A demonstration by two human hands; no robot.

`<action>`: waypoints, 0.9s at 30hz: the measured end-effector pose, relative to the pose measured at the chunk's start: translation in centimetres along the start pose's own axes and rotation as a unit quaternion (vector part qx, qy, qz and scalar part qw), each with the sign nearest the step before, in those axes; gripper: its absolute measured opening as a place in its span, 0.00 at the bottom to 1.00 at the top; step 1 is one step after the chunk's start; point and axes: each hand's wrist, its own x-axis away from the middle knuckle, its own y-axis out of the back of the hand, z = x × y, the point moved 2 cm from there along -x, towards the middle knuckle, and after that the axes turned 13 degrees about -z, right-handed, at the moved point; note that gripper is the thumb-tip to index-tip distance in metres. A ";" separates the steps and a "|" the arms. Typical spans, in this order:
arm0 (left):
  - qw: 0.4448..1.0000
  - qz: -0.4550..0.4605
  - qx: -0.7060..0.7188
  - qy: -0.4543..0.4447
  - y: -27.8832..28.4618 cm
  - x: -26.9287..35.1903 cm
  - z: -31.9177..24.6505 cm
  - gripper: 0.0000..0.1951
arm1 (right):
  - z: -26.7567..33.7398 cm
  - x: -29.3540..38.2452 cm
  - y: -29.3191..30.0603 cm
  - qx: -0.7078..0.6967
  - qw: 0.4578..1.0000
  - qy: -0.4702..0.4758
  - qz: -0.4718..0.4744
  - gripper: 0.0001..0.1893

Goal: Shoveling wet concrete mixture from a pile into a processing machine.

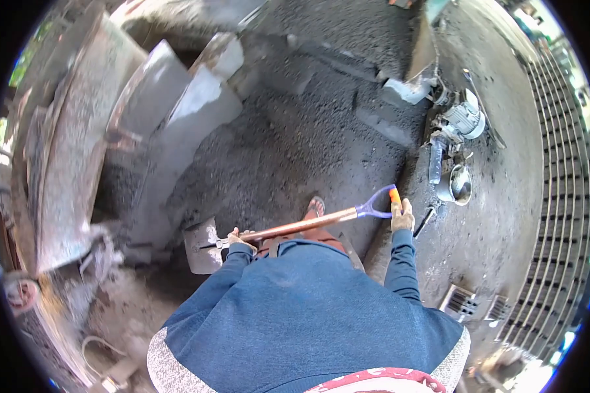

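Observation:
A shovel with a wooden shaft (300, 226) lies across the front of my body at a slight slant. My left hand (239, 238) is closed around the lower shaft, just above the metal blade (205, 247). At the other end, my right hand (402, 216) grips the orange bar of the purple D-shaped handle (368, 205). The blade points to the left, and no load is plain on it. Dark, crumbly material (295, 132) covers the sunken floor ahead of my sandalled foot (316, 205).
Large metal sheets (78, 147) lean along the left. An electric motor (464, 120) and a metal bucket (455, 186) stand on the raised floor at right, near a short dark bar (425, 222). A block with holes (458, 302) lies lower right. Long rails (553, 196) curve along the far right.

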 end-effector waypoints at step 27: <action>0.921 0.184 -0.343 0.034 -34.5 3.6 0.4 0.21 | 7.2 9.7 1.5 0.064 0.945 -0.321 0.008 0.37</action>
